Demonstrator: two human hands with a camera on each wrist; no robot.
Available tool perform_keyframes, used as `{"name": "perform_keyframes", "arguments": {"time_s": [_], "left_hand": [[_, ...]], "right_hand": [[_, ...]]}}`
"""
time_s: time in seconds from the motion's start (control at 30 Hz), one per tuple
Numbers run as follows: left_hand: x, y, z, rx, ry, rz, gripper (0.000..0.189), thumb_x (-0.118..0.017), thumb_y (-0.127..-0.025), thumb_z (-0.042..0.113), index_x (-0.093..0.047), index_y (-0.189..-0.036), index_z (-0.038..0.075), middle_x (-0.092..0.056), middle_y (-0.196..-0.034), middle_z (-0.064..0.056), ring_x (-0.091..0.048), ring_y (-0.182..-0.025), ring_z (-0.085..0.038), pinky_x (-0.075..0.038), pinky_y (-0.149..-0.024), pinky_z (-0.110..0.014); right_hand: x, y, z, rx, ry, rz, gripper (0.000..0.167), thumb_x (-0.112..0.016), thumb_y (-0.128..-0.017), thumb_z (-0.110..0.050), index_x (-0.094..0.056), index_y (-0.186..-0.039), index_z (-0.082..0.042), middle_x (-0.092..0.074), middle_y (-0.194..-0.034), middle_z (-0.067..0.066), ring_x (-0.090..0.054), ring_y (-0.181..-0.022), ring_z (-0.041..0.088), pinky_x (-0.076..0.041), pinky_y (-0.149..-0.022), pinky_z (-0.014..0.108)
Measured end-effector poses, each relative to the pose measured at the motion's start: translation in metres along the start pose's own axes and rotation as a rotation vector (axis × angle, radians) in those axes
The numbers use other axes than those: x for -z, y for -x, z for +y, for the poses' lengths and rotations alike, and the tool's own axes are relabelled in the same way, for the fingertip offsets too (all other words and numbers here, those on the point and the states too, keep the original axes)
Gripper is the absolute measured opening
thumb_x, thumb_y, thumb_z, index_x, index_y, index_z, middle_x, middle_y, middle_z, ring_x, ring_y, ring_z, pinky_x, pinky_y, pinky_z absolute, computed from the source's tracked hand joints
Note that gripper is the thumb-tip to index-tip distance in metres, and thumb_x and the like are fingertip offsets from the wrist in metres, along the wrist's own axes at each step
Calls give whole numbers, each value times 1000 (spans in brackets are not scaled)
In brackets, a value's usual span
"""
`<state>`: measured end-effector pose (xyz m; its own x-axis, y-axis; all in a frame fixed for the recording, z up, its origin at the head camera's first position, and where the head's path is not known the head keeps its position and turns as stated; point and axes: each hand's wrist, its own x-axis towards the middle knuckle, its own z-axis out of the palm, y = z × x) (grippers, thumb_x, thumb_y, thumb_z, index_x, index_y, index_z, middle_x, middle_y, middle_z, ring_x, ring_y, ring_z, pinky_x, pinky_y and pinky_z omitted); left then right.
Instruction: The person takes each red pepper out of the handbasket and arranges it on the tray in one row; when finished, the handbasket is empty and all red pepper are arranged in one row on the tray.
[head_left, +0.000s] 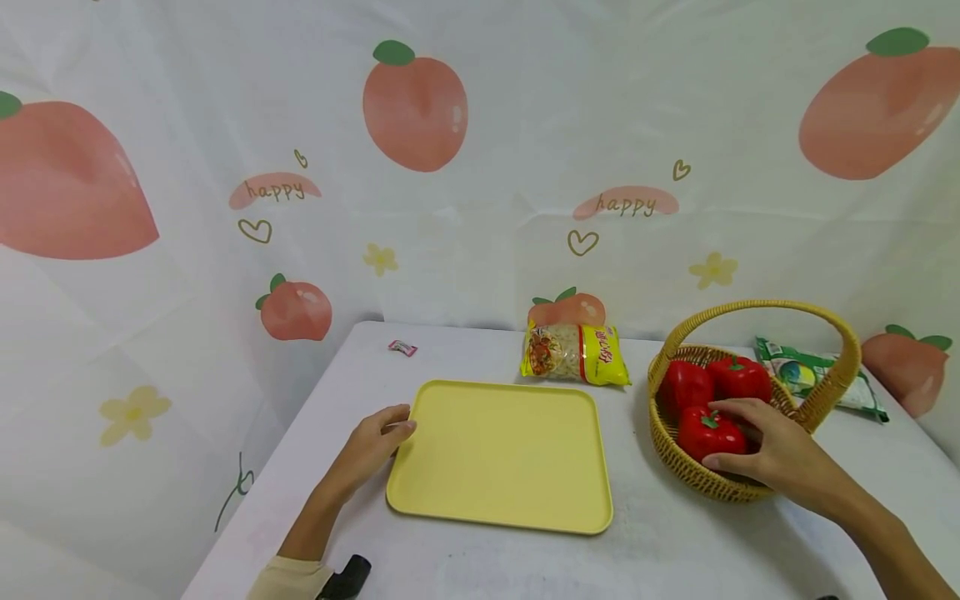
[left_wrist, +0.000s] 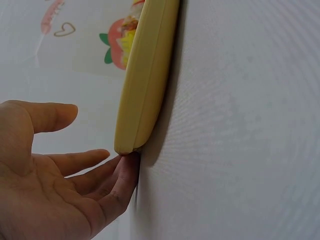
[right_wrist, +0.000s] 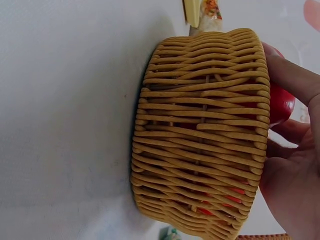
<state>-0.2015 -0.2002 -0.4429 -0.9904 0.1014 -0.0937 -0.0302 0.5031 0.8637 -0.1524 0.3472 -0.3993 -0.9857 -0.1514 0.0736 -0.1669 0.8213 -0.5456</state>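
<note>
Red and glossy, the bell pepper [head_left: 701, 437] pinched between your right fingers [head_left: 741, 407] inside the tan wicker basket [head_left: 675, 465] could slip if gripped off-centre, while your spread left fingers [left_wrist: 127, 177] touch the yellow rectangular tray [head_left: 502, 458].

I'm at what looks like a staged tabletop corner; whether it sits in a home or a studio, I can't tell. Ahead of me spreads a creased white sheet [head_left: 517, 150], printed with peaches [head_left: 416, 115], flowers [head_left: 713, 271], hearts [head_left: 582, 242] and the word "happy" [head_left: 274, 192], hiding the room beyond. Just in front of it is my white worktop [head_left: 630, 546], laid with peppers [head_left: 686, 387] in a basket [head_left: 705, 483], packets [head_left: 576, 353], a candy [head_left: 402, 347] and a tray [head_left: 502, 454].
</note>
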Motion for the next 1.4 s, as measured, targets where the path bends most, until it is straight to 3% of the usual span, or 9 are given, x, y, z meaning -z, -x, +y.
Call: {"name": "perform_keyframes", "arguments": {"time_s": [0.3,0.47,0.53,0.63,0.7,0.77,0.97,1.2,1.4], "left_hand": [[0,0,0,11,-9,0,53,-57,-109,26,-52,-152,-4,-56,-154,-23,-58,-139,-38,-52,-112,-52],[1,0,2,5,-35,3,53,-57,-109,26,-53,-151,-6,-56,-153,-24,-58,-139,-39,-52,-112,-52],[2,0,2,1,-44,5,52,-57,-109,24,-53,-151,-6,-56,-153,-25,-58,-138,-39,-52,-112,-52],[2,-1,1,-11,-62,11,48,-56,-109,18,-54,-150,-8,-57,-152,-25,-59,-138,-40,-52,-111,-52],[2,-2,0,-22,-77,17,45,-55,-109,13,-55,-148,-8,-59,-150,-25,-60,-136,-40,-54,-110,-51],[2,-2,-2,-34,-89,23,43,-55,-107,7,-56,-147,-9,-60,-148,-26,-61,-134,-40,-55,-108,-50],[2,-2,-5,-58,-91,28,43,-57,-103,-4,-58,-145,-10,-63,-143,-27,-66,-126,-37,-61,-99,-43],[1,-2,-6,-49,-85,25,44,-58,-101,-6,-57,-145,-10,-63,-144,-27,-65,-127,-37,-60,-100,-43],[-1,-4,-7,-62,-86,24,44,-57,-101,-6,-57,-146,-10,-63,-144,-27,-65,-128,-38,-59,-101,-45]], "right_hand": [[5,2,-8,-13,-5,66,85,-87,-87,-42,-49,-154,-6,-44,-153,36,-42,-130,60,-53,-90,79],[9,4,-14,29,-35,122,85,-89,-87,-36,-48,-156,-8,-44,-155,31,-39,-134,57,-46,-92,83],[12,5,-17,51,-37,149,85,-90,-86,-33,-49,-156,-9,-45,-155,29,-39,-134,55,-51,-91,79],[15,6,-23,76,-47,171,86,-91,-85,-31,-48,-157,-11,-46,-154,28,-40,-133,54,-64,-84,47],[15,6,-30,98,-56,180,86,-92,-84,-29,-48,-157,-11,-48,-152,27,-42,-132,53,-60,-76,25],[13,4,-39,127,-69,188,85,-92,-83,-28,-50,-155,-11,-50,-150,25,-45,-129,50,-52,-74,13],[0,-7,-66,228,-68,194,81,-95,-80,-28,-55,-149,-13,-59,-141,17,-56,-121,41,-55,-76,16],[-19,-27,-90,199,-142,87,82,-91,-85,-36,-50,-151,-8,-60,-142,18,-65,-119,41,-66,-84,45],[-39,-47,-104,206,-208,3,84,-89,-86,-39,-49,-152,-6,-62,-143,18,-68,-116,34,-64,-86,38]]}}
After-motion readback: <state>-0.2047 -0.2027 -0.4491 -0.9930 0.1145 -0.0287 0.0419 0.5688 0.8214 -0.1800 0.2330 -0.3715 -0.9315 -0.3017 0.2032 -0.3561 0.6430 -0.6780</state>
